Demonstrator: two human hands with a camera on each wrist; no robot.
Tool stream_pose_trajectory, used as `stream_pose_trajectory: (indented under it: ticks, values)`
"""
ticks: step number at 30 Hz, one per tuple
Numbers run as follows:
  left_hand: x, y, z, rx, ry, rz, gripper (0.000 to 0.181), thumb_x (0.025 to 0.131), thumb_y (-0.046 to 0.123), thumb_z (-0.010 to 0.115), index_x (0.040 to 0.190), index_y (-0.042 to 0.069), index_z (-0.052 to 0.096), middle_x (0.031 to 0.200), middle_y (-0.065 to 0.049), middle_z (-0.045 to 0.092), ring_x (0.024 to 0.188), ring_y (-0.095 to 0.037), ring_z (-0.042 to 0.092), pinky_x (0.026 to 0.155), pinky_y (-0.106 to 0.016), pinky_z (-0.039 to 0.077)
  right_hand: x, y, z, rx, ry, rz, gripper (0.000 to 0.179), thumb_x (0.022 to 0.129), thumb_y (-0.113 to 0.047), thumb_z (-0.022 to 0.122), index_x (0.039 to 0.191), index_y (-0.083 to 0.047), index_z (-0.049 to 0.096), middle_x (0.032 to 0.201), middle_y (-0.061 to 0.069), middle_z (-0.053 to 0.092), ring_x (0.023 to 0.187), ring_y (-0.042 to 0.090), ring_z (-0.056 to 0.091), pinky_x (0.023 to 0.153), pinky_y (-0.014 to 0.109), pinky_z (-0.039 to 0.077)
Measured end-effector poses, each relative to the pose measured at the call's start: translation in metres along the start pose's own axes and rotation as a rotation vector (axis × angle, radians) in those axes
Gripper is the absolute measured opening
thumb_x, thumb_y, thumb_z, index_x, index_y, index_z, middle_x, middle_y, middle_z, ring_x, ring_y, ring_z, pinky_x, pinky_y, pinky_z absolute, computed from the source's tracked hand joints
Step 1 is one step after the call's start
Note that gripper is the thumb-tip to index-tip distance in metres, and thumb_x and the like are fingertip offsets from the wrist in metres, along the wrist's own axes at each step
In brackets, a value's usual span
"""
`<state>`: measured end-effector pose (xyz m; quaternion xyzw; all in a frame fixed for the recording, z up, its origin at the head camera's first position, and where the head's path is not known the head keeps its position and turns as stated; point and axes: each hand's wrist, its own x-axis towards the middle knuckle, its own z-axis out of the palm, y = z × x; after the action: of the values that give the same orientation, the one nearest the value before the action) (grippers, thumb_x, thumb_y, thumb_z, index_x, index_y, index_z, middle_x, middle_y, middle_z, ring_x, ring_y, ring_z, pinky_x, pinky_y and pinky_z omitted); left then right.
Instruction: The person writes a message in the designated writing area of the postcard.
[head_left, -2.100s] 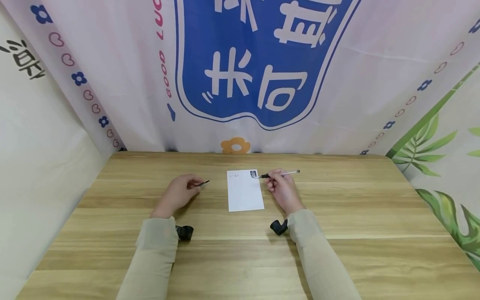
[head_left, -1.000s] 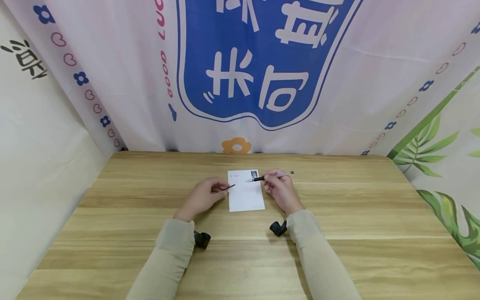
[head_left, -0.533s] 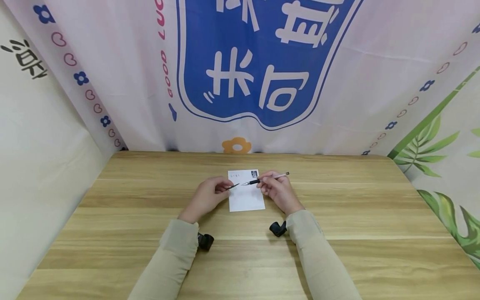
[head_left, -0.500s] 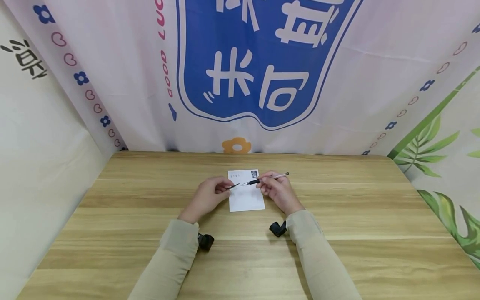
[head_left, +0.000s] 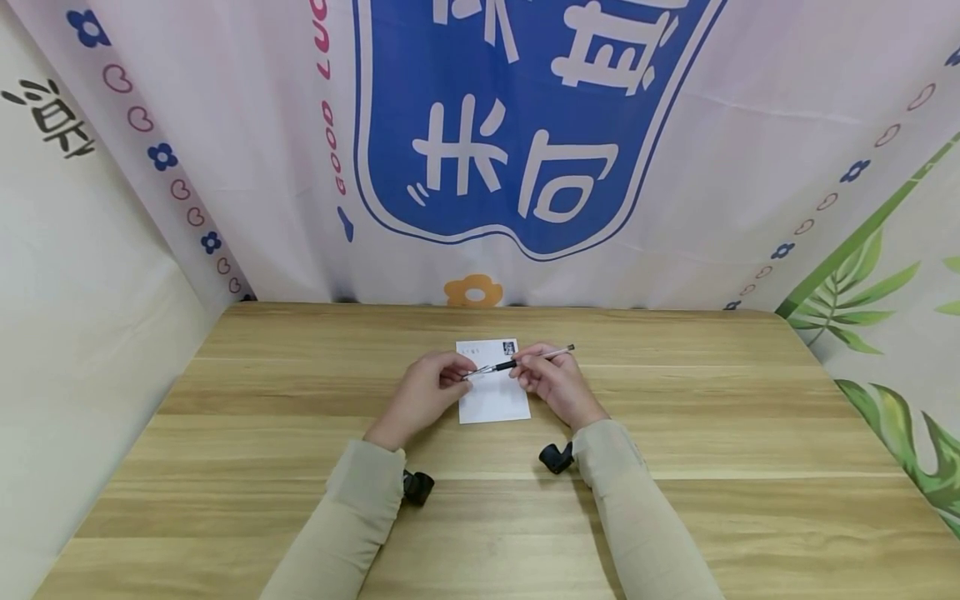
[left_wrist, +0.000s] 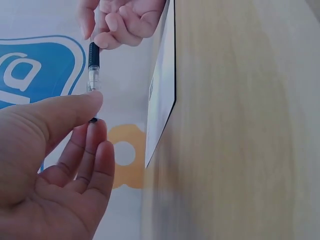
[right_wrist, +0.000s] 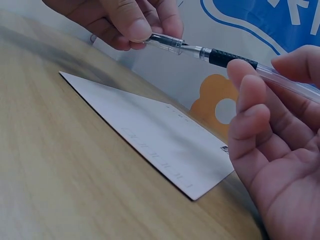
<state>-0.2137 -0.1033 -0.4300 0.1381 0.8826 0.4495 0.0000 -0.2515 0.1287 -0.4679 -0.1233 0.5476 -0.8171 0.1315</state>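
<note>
My left hand [head_left: 427,390] pinches a clear pen cap [right_wrist: 167,44] with a dark clip between thumb and fingertips. A pen [right_wrist: 233,58] with a black grip and clear barrel is held by my right hand [head_left: 558,387], its tip pointing left. In the right wrist view the metal tip is at the mouth of the cap, apparently just entering it. Below both hands a white card [head_left: 492,404] lies flat on the table. It bears small print at its upper left and a dark square code [head_left: 508,348] at its upper right.
The wooden table [head_left: 675,433] meets a hanging cloth [head_left: 675,250] with a blue emblem along its back edge. Black wrist cameras, such as the left one [head_left: 417,487], sit on both sleeves just above the tabletop.
My left hand has come rightward over the card, bringing the cap to the pen. The pen has shifted slightly left and down in my right hand, and the tip and cap now meet.
</note>
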Motion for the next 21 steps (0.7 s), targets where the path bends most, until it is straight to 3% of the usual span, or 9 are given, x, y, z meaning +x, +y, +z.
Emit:
stream_pose_trajectory:
  ticks: [8,21]
  values:
    - [-0.0016,0.0061,0.0005,-0.007,0.034,0.053,0.017,0.089,0.001,0.076,0.106,0.005,0.073,0.103,-0.007,0.066,0.094,-0.021,0.064,0.088,-0.036,0.056,0.0002,-0.0008,-0.0001,0.013,-0.017,0.022,0.024,0.102,-0.002,0.051,0.093,-0.01,0.072,0.082,0.005,0.073,0.07,0.012,0.061,0.064,0.021,0.052]
    - [-0.0029,0.0061,0.0028,0.054,0.09,0.25,0.021,0.086,-0.004,0.078,0.105,0.005,0.073,0.104,-0.006,0.068,0.096,-0.021,0.065,0.089,-0.039,0.056,0.0006,-0.0018,0.0,0.075,-0.045,0.037,0.027,0.102,-0.002,0.049,0.091,-0.009,0.072,0.082,0.006,0.073,0.073,0.012,0.063,0.067,0.021,0.053]
